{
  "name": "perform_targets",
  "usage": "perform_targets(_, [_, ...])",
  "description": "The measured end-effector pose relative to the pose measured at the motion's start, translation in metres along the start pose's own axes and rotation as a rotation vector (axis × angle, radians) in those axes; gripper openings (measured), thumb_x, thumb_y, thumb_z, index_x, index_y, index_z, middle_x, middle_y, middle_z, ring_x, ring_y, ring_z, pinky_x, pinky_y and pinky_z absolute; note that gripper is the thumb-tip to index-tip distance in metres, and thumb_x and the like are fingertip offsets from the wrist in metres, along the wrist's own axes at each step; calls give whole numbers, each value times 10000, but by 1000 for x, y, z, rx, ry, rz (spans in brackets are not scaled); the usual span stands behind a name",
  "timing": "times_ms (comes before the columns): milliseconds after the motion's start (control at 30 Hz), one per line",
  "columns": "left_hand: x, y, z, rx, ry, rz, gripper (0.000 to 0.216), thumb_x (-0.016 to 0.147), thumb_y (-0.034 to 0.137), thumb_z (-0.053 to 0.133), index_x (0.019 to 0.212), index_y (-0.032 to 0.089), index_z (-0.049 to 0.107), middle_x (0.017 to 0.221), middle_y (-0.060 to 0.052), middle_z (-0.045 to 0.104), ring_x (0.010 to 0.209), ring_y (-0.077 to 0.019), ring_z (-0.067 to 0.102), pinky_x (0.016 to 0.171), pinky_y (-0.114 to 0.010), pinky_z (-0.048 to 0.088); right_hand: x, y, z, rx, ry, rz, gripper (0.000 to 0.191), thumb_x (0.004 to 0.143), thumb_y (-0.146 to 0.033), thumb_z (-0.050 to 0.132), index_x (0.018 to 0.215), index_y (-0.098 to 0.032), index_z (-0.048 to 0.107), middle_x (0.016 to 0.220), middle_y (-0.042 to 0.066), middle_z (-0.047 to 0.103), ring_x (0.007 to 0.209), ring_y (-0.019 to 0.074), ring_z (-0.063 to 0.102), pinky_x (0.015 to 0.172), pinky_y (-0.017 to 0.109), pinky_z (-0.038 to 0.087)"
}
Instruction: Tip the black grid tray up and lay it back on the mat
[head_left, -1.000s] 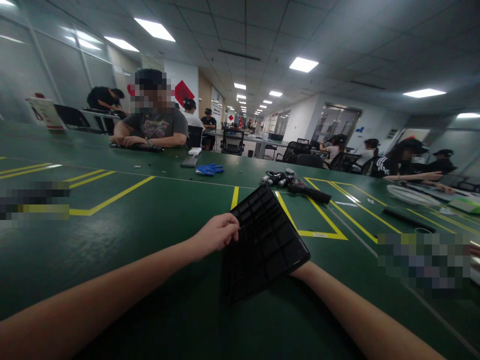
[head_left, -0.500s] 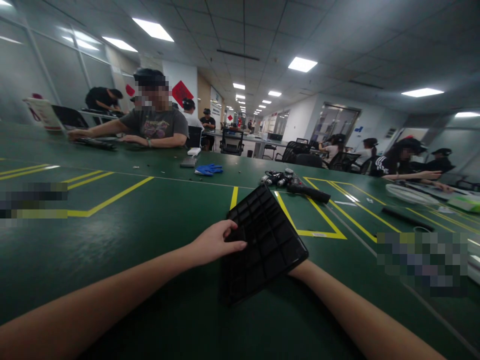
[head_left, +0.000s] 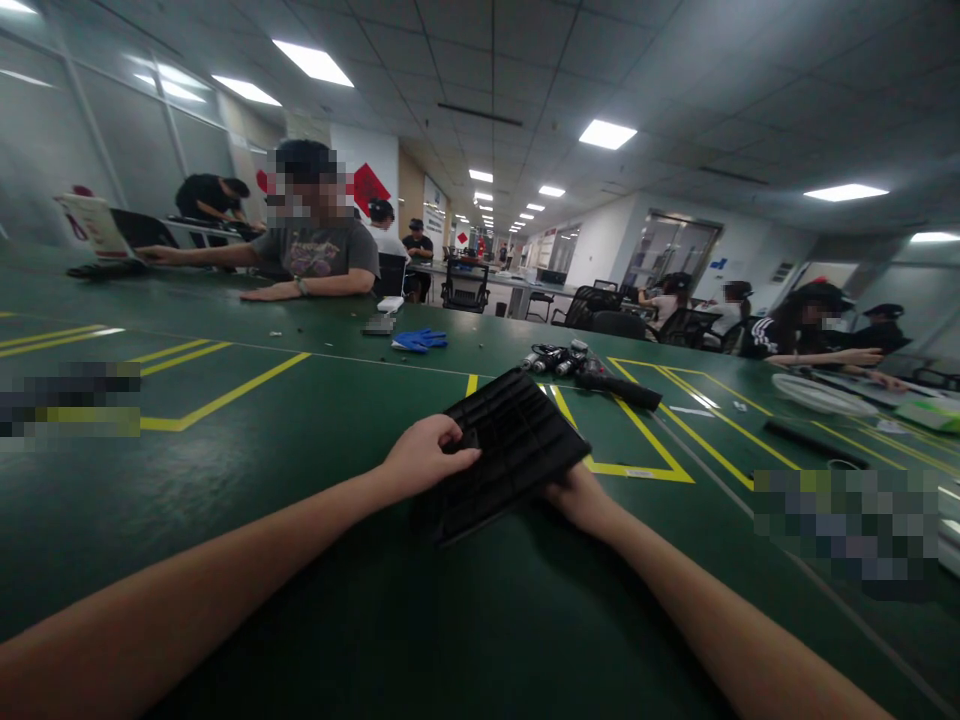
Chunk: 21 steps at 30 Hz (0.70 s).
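A black compartment tray [head_left: 517,430] with a grid of shallow cells is held tilted above the green table. My right hand [head_left: 576,492] grips it from beneath at its right edge, most of the fingers hidden behind it. My left hand [head_left: 427,455] is at the tray's left side, thumb and fingers closed around a small dark piece [head_left: 470,440] lying against the tray's face. The piece's exact shape is too dark to make out.
Yellow tape outlines mark the green table [head_left: 360,610]. Beyond the tray lie a bundle of black cables with metal connectors [head_left: 559,357], a black tube-like object [head_left: 621,388] and a blue glove [head_left: 420,341]. A co-worker [head_left: 322,245] sits across the table.
The tray has tipped flatter and its lower edge has risen, showing more of my right hand. My left hand has shifted slightly up with it. Across the table, the co-worker's dark object has moved left.
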<state>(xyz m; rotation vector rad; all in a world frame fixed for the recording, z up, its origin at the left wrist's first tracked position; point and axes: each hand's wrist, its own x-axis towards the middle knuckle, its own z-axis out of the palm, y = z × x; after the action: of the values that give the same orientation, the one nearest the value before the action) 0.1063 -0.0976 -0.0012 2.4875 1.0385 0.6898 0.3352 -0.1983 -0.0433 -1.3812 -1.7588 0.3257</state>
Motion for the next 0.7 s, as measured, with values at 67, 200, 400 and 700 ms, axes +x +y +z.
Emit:
perform_targets(67, [11,-17,-16,92,60,-97,408,709,562,488,753,163,563,786,-52,571,699,-188,529,570,-267,364,5,15,-16,-178,80,93,429,744,-366,575,1096,-130,515,1125,123,519,1053,248,480,932,425,389])
perform_targets(200, [28,-61,-55,378,105,-380,490,694,600,459,797,148,620,899,-117,626,798,-256,582,570,-280,386,9,49,-56,-573,301,350,406,752,-351,540,1043,-68,540,1049,157,543,987,274,498,894,407,398])
perform_targets(400, [29,-109,-79,542,94,-653,560,699,602,461,797,82,644,976,-231,624,896,-361,584,654,-377,459,4,73,-75,-857,170,571,462,817,-396,450,1072,-27,556,1072,205,557,1011,317,507,896,407,384])
perform_targets(700, [21,-72,-67,507,326,-316,439,891,208,211,1161,-4,485,1127,-180,562,1080,-250,509,907,-365,409,5,34,-45,-963,289,338,519,816,-423,422,1180,-61,503,1226,185,462,1147,327,379,991,439,305])
